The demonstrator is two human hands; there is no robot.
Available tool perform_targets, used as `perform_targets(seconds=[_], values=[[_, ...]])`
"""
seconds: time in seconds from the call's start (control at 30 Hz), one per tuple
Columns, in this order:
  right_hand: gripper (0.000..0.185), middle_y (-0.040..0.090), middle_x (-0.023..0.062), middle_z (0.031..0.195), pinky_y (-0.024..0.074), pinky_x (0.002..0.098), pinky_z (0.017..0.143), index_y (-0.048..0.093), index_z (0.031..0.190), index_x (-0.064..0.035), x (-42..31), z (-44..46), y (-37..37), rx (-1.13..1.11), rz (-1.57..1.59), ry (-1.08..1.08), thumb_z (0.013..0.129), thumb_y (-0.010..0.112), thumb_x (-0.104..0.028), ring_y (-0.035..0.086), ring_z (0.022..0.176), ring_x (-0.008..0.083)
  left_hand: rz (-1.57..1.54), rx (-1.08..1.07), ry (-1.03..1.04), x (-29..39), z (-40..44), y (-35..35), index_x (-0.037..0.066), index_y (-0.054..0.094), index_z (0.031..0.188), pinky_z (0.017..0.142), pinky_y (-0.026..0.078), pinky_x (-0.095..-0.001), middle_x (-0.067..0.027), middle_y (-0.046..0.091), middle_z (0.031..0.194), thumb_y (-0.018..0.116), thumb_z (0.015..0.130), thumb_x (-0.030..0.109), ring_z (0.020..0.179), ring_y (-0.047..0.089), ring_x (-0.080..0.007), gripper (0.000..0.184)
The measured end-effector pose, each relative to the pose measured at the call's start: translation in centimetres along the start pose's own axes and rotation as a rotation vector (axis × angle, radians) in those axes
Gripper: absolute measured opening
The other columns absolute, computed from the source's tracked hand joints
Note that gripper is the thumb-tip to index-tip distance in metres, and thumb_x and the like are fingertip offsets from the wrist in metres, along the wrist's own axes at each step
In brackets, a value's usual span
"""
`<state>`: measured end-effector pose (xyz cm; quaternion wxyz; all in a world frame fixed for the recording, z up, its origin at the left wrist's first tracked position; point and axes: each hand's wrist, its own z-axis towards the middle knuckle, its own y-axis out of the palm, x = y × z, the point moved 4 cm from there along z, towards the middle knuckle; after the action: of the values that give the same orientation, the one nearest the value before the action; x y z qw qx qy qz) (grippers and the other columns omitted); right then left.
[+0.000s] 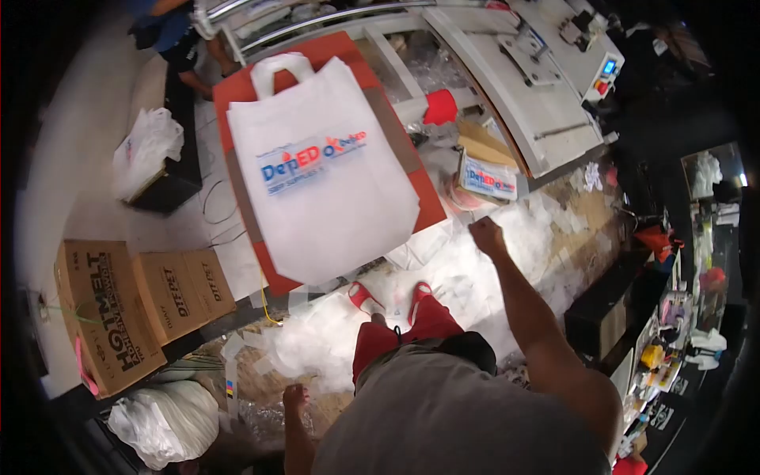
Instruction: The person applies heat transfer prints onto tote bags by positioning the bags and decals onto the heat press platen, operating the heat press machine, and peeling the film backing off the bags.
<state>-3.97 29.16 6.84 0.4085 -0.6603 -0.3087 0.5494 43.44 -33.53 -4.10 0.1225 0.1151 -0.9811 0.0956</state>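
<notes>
A white bag (340, 182) with loop handles and blue and red "DepED" print lies flat on the red-edged platen (273, 265) in front of me. My right hand (487, 237) is stretched forward, closed in a fist with nothing showing in it. Just beyond it, a stack of printed transfer sheets (488, 180) rests on a round tub (467, 194). My left hand (295, 398) hangs low by my side, its fingers curled and nothing visible in them; it is apart from the bag.
A heat press machine (522, 87) with a lit control panel (607, 71) stands at the back right. Cardboard boxes (182, 293) and a filled plastic sack (162, 423) are at left. White film scraps (317, 340) cover the floor. Another person (178, 39) stands at the far left.
</notes>
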Motion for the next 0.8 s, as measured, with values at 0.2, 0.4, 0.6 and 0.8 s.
perform_targets(seconds=[0.2, 0.4, 0.6, 0.8], values=[[0.049, 0.062, 0.0243, 0.106, 0.0495, 0.0452, 0.088, 0.058, 0.107, -0.0009, 8.4, 2.6, 14.5, -0.156, -0.09, 0.181, 0.074, 0.077, -0.031, 0.06, 0.1, 0.0395, -0.163, -0.117, -0.215, -9.3, -6.5, 6.7, 0.005, 0.058, 0.09, 0.049, 0.049, -0.0329, -0.0061, 0.059, 0.072, 0.058, 0.092, 0.021, 0.059, 0.06, -0.0178, 0.017], [0.05, 0.058, 0.0237, 0.111, 0.0499, 0.0475, 0.088, 0.052, 0.114, -0.0007, 14.8, 6.2, 24.0, -0.149, -0.153, 0.397, 0.077, 0.072, -0.027, 0.06, 0.1, 0.0412, 0.239, 0.102, -0.277, -13.2, -14.3, 14.6, -0.003, 0.06, 0.105, 0.053, 0.051, -0.0283, -0.0127, 0.067, 0.081, 0.062, 0.093, 0.026, 0.061, 0.064, -0.0173, 0.031], [0.026, 0.066, 0.0242, 0.101, 0.0519, 0.0447, 0.082, 0.055, 0.101, -0.0007, 17.4, 6.6, 25.0, -0.154, 0.061, 0.458, 0.08, 0.062, -0.015, 0.064, 0.095, 0.0401, 0.23, 0.047, -0.321, -12.6, -14.8, 18.9, -0.001, 0.061, 0.105, 0.053, 0.05, -0.0264, -0.0101, 0.066, 0.087, 0.061, 0.094, 0.027, 0.066, 0.064, -0.0148, 0.03], [0.016, 0.065, 0.0221, 0.088, 0.0519, 0.0463, 0.077, 0.061, 0.086, -0.0013, 15.2, 6.9, 21.3, -0.085, 0.112, 0.316, 0.076, 0.062, -0.013, 0.064, 0.083, 0.0399, 0.191, 0.059, -0.21, -8.2, -12.7, 23.4, 0.0, 0.058, 0.106, 0.055, 0.048, -0.0259, -0.0072, 0.064, 0.082, 0.059, 0.095, 0.022, 0.063, 0.061, -0.0143, 0.025]])
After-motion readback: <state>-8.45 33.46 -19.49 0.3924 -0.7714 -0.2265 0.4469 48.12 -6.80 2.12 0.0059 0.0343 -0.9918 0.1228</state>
